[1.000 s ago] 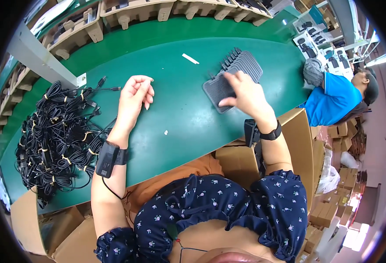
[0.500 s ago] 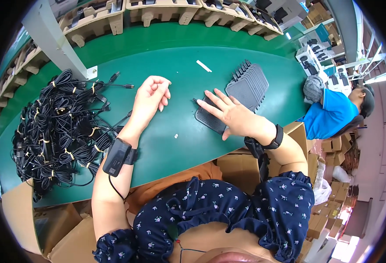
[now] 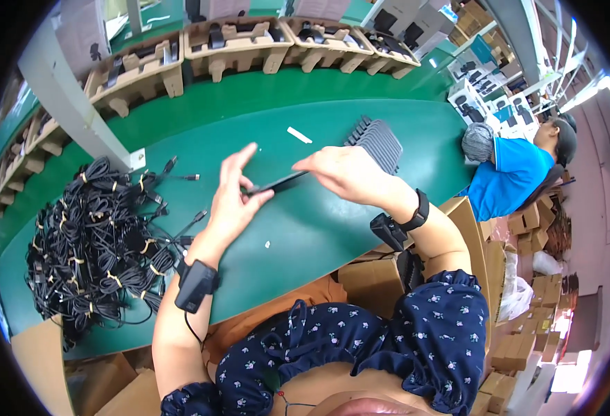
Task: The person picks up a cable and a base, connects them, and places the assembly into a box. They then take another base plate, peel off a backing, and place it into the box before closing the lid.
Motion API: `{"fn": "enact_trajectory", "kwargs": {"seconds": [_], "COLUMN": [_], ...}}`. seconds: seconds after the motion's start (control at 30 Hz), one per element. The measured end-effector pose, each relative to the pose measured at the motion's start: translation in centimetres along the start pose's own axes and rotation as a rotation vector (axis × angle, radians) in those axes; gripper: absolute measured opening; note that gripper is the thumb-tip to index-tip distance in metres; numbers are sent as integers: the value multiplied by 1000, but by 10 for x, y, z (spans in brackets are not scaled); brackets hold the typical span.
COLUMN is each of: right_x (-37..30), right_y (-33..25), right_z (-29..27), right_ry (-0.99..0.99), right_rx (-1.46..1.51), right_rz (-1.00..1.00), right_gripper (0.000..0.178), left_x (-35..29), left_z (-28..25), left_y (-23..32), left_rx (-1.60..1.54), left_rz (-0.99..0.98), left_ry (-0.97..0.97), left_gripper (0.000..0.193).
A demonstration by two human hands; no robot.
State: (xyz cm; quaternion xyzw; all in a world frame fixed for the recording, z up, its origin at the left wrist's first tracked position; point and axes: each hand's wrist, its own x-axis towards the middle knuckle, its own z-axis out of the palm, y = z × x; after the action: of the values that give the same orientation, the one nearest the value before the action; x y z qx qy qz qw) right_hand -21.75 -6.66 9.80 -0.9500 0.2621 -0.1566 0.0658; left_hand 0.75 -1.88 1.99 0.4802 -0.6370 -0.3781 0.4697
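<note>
A thin dark textured panel [image 3: 282,184] is raised above the green table [image 3: 305,243] and seen nearly edge-on. My right hand [image 3: 350,175] grips its right end, fingers bent over the edge. At the other end, my left hand [image 3: 232,201] has the panel between its thumb and fingers, with one or two fingers stretched upward. Just beyond my right hand lies a row of similar dark grey panels [image 3: 381,144], overlapping, with small tabs along one side. A large heap of bundled black cables [image 3: 97,243] lies left of my left hand, some plugs pointing towards it.
Moulded cardboard trays [image 3: 239,48] line the table's far side. A metal post [image 3: 76,104] rises at far left. A white strip [image 3: 299,135] lies on the table. Cardboard boxes [image 3: 370,281] stand at the near edge. A person in blue [image 3: 513,170] sits at far right.
My right hand has lifted one panel off the table and tilted it on edge, moving left. My left hand has opened from a loose curl and met its left end. The view has shifted slightly.
</note>
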Motion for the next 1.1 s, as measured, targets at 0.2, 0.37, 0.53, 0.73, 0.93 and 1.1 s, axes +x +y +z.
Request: {"fn": "enact_trajectory", "kwargs": {"seconds": [0.2, 0.37, 0.53, 0.73, 0.93, 1.1], "right_x": [34, 39, 50, 76, 82, 105], "right_y": [-13, 17, 64, 213, 317, 322], "right_z": [-2, 15, -11, -54, -76, -56], "right_ry": [250, 69, 418, 1089, 1217, 982], "right_rx": [256, 1126, 996, 485, 173, -48], "right_rz": [141, 318, 547, 518, 705, 877], "right_gripper": [21, 14, 26, 20, 22, 30], "left_x": [-3, 2, -2, -3, 2, 4], "left_z": [1, 3, 5, 2, 3, -5], "left_y": [-5, 0, -12, -12, -9, -7], "left_rx": [-379, -542, -553, -548, -524, -583], "left_rz": [-220, -231, -213, -283, -317, -393], "left_ry": [-126, -138, -168, -182, -208, -160], "left_gripper": [19, 22, 31, 22, 20, 20]}}
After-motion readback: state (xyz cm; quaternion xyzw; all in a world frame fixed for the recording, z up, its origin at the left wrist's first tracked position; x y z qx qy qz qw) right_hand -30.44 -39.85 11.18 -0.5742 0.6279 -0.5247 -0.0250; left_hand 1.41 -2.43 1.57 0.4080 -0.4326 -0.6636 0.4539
